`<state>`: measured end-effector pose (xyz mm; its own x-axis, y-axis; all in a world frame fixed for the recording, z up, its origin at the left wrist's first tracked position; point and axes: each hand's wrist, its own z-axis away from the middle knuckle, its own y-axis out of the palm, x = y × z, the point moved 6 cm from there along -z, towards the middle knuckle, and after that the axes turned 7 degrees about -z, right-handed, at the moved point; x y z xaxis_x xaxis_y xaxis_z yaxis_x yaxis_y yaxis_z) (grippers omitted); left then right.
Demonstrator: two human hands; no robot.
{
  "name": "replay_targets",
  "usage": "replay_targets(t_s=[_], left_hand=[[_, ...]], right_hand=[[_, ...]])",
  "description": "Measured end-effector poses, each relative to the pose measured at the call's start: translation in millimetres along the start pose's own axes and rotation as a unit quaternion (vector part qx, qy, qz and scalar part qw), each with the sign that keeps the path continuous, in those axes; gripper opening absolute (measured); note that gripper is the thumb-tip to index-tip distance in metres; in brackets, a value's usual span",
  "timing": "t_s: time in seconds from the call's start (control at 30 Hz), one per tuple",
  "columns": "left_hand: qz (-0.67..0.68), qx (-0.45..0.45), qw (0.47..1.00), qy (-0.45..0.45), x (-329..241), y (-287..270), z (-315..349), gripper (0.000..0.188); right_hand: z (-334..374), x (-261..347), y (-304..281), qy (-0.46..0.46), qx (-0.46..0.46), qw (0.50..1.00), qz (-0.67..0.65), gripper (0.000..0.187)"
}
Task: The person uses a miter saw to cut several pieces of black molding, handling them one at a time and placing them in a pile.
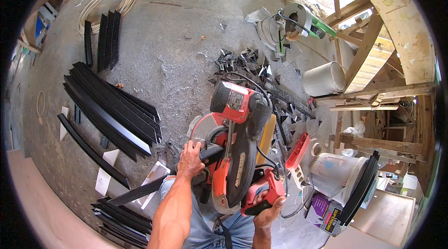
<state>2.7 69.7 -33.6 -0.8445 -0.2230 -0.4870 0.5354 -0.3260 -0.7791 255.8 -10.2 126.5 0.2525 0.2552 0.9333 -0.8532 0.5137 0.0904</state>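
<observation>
A red and black mitre saw stands on the floor in front of me, its head tilted over its base. My right hand wraps round the red handle of the saw. A black moulding strip runs from the lower left across my leg to the saw's base. On its end near the fence, my left hand presses down with bent fingers. The saw head hides where the strip meets the blade. Whether the blade turns, I cannot tell.
Black strips lie on the left. Black offcuts litter the floor beyond the saw. At the far right stand a green mitre saw and a white bucket. A power strip and a tub are close by on the right.
</observation>
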Motion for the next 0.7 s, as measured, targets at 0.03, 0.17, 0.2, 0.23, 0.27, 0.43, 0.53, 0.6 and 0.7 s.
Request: replay_targets(t_s=[0.03,0.17,0.2,0.23,0.27,0.43,0.53,0.6,0.7], left_hand=[[-0.002,0.000,1.000,-0.002,0,-2,0,0.056],[0.000,-0.006,1.000,0.003,1,-1,0,0.057],[-0.006,0.004,1.000,-0.001,2,0,0,0.059],[-0.012,0.014,1.000,-0.005,2,1,-1,0.061],[-0.012,0.014,1.000,-0.004,2,1,-1,0.061],[-0.004,0.010,1.000,-0.007,4,5,-2,0.063],[-0.006,0.013,1.000,-0.007,5,6,-2,0.064],[-0.011,0.013,1.000,-0.006,6,7,-2,0.065],[-0.016,0.017,1.000,-0.005,3,5,-2,0.065]], right_hand=[[0,0,0,0.007,0.004,1.000,-0.011,0.081],[1,-4,-2,0.012,0.011,1.000,-0.024,0.079],[1,-4,-1,0.011,0.011,1.000,-0.023,0.079],[1,-3,0,0.007,0.015,1.000,-0.021,0.079],[1,-2,1,0.002,0.019,1.000,-0.019,0.078],[2,-3,0,0.003,0.008,1.000,-0.017,0.081],[3,-2,1,0.003,-0.002,1.000,0.000,0.086],[4,-3,1,0.003,-0.002,1.000,0.002,0.086],[3,-8,-4,0.005,-0.002,1.000,-0.005,0.086]])
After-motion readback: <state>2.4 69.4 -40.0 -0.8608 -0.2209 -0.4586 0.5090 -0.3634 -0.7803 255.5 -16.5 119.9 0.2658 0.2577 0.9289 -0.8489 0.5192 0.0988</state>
